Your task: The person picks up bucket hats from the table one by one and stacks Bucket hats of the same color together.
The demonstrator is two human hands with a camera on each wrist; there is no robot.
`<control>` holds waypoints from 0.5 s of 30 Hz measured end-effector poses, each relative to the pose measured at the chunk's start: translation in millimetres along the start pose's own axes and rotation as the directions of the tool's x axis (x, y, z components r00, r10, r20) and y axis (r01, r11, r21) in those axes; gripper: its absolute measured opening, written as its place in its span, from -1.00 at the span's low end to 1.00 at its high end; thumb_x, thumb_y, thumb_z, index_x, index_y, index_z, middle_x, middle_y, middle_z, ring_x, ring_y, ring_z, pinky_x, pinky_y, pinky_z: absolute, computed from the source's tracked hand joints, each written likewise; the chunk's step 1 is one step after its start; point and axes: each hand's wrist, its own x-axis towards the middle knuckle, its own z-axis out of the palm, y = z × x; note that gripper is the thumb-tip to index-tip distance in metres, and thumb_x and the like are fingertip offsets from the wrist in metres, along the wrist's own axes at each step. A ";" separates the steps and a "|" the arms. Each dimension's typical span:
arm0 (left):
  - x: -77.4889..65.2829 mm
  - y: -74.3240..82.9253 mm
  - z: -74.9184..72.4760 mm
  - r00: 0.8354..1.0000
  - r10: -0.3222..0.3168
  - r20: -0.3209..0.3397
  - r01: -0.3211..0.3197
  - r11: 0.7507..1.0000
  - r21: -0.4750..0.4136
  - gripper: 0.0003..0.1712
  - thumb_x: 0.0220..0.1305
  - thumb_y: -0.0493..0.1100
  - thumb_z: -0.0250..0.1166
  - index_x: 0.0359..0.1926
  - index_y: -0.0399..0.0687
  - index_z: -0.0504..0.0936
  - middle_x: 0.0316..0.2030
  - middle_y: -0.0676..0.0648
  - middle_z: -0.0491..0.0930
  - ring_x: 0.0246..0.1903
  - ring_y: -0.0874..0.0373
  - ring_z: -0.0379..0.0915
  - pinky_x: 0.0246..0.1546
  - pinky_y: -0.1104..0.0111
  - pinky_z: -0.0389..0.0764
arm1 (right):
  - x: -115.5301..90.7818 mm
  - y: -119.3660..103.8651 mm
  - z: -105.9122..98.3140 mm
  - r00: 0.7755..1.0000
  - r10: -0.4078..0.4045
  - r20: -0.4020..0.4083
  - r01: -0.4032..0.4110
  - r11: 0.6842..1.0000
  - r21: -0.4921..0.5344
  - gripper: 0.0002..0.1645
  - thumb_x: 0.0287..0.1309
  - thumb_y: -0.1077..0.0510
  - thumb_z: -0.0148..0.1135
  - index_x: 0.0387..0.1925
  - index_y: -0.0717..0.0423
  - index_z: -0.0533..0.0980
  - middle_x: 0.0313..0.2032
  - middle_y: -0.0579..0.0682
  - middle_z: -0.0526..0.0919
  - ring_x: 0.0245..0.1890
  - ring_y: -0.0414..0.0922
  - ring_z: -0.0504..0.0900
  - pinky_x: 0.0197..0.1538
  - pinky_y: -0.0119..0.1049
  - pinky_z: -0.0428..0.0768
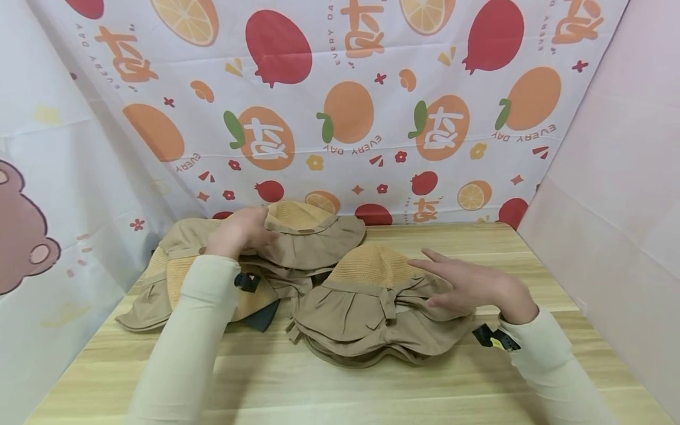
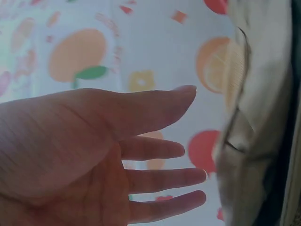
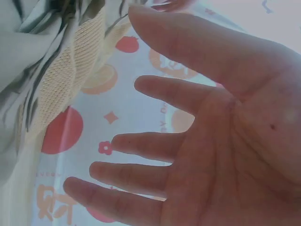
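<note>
Several sun hats with straw-coloured knitted crowns and tan cloth brims lie on the table. My left hand [image 1: 241,231] is over the left group, between a tilted hat [image 1: 183,236] and a hat at the back [image 1: 319,248]. In the left wrist view its fingers are straight, holding nothing, with a tan brim [image 2: 256,117] off to the right. To the right of a stacked pile of hats [image 1: 345,313], whose brim has a tied bow, is my right hand [image 1: 478,286]. Its fingers are spread and hold nothing; the right wrist view shows a knitted crown [image 3: 70,70] near the thumb tip.
A wooden-patterned table [image 1: 297,383] carries the hats. Behind it hangs a white fruit-print cloth [image 1: 382,159]. Pale walls of cloth stand at the left [image 1: 69,195] and right [image 1: 600,177]. A dark blue piece [image 1: 262,317] shows under the left hats.
</note>
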 end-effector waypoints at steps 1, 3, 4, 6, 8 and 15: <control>2.7 -3.9 -1.1 0.999 -0.022 0.024 0.023 1.000 -0.020 -0.53 0.26 -0.10 0.16 0.05 -0.39 0.41 -0.18 -0.33 0.48 -0.22 -0.15 0.40 -0.24 0.10 0.46 | -0.9 -0.7 -0.8 1.000 -0.005 -0.004 0.005 1.000 0.002 -0.08 0.18 -0.04 0.27 0.48 -0.14 0.05 0.45 0.24 -0.13 0.37 0.16 0.06 0.25 0.11 0.28; 7.7 -10.7 -2.8 0.995 -0.066 0.074 0.071 0.995 -0.067 -0.60 0.23 -0.11 0.15 -0.04 -0.32 0.40 -0.31 -0.25 0.42 -0.31 -0.09 0.35 -0.36 0.16 0.40 | -2.3 -2.3 -2.2 1.000 -0.014 -0.009 0.014 1.000 0.004 -0.08 0.18 -0.05 0.27 0.48 -0.13 0.06 0.46 0.23 -0.15 0.38 0.15 0.04 0.25 0.11 0.28; 10.0 -13.7 -3.6 0.992 -0.085 0.096 0.093 0.992 -0.080 -0.62 0.21 -0.10 0.16 -0.06 -0.29 0.39 -0.33 -0.22 0.39 -0.32 -0.09 0.34 -0.38 0.18 0.38 | -2.7 -3.0 -3.0 1.000 -0.016 -0.013 0.016 1.000 0.005 -0.08 0.18 -0.04 0.27 0.48 -0.13 0.06 0.46 0.22 -0.15 0.38 0.15 0.02 0.25 0.11 0.28; 14.8 -18.7 -4.7 0.984 -0.122 0.131 0.135 0.986 -0.098 -0.56 0.19 -0.07 0.17 -0.01 -0.26 0.37 -0.26 -0.24 0.38 -0.27 -0.11 0.32 -0.36 0.16 0.39 | -3.6 -4.1 -4.6 1.000 -0.015 -0.026 0.015 1.000 0.009 -0.09 0.17 -0.03 0.28 0.47 -0.13 0.07 0.46 0.21 -0.15 0.38 0.13 0.04 0.25 0.10 0.28; 19.8 -21.4 -5.6 0.982 -0.132 0.135 0.145 0.985 -0.092 -0.47 0.21 -0.02 0.18 0.11 -0.24 0.35 -0.11 -0.28 0.38 -0.16 -0.14 0.28 -0.26 0.08 0.41 | -4.8 -4.5 -6.0 0.999 -0.012 -0.038 0.013 1.000 0.013 -0.10 0.17 -0.02 0.29 0.47 -0.14 0.09 0.46 0.19 -0.15 0.37 0.13 0.06 0.25 0.10 0.28; 36.0 -21.4 -4.1 0.980 -0.179 0.085 0.184 0.981 -0.055 -0.51 0.35 -0.02 0.07 0.10 -0.34 0.42 -0.02 -0.37 0.40 -0.13 -0.16 0.30 -0.08 -0.04 0.40 | -8.2 -3.3 -7.9 0.999 -0.003 -0.043 0.004 0.999 0.035 -0.11 0.17 -0.03 0.28 0.46 -0.16 0.11 0.47 0.17 -0.16 0.38 0.12 0.05 0.25 0.11 0.28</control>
